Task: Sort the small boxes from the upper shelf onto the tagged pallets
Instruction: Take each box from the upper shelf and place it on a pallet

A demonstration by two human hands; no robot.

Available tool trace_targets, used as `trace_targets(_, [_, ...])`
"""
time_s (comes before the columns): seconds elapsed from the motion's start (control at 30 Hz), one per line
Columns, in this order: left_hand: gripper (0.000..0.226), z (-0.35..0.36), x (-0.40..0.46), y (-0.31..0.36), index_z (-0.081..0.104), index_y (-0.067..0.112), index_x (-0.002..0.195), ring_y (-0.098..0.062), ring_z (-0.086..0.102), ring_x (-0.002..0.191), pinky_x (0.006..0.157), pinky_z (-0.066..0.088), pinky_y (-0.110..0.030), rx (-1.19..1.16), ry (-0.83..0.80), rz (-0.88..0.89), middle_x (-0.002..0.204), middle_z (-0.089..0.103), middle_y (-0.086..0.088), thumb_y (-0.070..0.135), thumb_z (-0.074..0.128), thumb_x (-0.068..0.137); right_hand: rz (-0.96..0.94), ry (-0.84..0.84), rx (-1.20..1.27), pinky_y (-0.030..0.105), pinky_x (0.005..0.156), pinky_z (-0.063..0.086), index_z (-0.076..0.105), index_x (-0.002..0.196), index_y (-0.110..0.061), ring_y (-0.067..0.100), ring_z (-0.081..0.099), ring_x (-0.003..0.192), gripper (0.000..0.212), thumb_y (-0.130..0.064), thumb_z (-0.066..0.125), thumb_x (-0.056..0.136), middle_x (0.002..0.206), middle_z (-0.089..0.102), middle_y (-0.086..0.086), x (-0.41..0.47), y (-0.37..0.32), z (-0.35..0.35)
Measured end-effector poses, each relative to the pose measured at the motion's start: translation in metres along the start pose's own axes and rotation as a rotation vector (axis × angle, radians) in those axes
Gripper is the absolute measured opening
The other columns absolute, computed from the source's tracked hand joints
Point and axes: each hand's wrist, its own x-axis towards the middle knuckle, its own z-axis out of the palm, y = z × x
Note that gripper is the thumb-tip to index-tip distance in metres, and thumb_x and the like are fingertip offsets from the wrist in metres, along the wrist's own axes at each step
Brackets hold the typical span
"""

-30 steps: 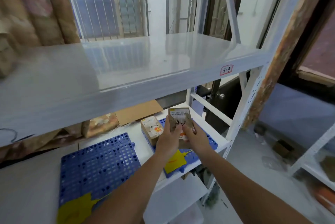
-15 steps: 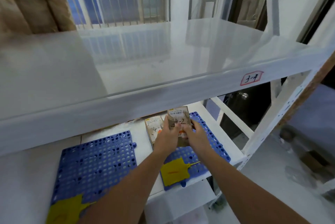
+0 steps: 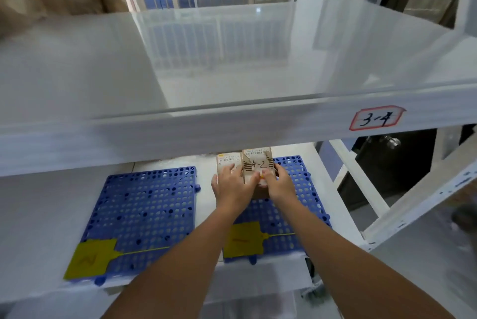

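Fingers of both hands (image 3: pixel 254 185) grip box 4-2 (image 3: pixel 258 166), seemingly on right pallet (image 3: pixel 291 218).

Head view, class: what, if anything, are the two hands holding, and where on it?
Both the left hand and right hand grip the small cardboard box marked 4-2 by its opposite sides, over the right blue pallet.

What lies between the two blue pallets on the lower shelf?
In the head view, a bare strip of white shelf separates the left pallet from the right pallet; the left forearm crosses above it.
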Motion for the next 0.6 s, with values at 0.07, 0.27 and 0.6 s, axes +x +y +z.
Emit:
trace_targets(0.07, [0.069,-0.003,0.007,-0.002,0.059,0.028,0.141,-0.019,0.02,0.155,0.125,0.001,-0.051,0.054,0.014,0.02,0.161,0.038,-0.004,0.074,0.042,0.093,-0.002,0.005,0.002,0.043,0.094,0.059,0.049,0.148,-0.019,0.021,0.064,0.113,0.047,-0.04,0.052,0.105,0.132,0.063,0.004,0.006,0.001,0.001])
trace_targets(0.27, [0.073,-0.002,0.032,-0.002,0.055,0.028,0.143,-0.022,0.015,0.155,0.124,0.004,-0.054,0.065,-0.073,-0.042,0.161,0.035,-0.004,0.078,0.037,0.092,-0.011,0.025,0.011,0.042,0.09,0.058,0.054,0.142,-0.017,0.02,0.064,0.106,0.041,-0.035,0.05,0.106,0.128,0.066,0.006,0.029,0.001,0.003])
trace_targets(0.6, [0.053,0.017,0.037,-0.013,0.059,0.027,0.136,-0.025,0.043,0.133,0.113,0.034,-0.047,0.052,-0.059,-0.031,0.137,0.054,-0.004,0.06,0.037,0.101,0.042,-0.027,-0.089,0.013,0.06,0.044,0.043,0.152,-0.015,0.016,0.06,0.107,0.05,-0.038,0.047,0.108,0.142,0.057,0.007,0.054,0.02,0.007])
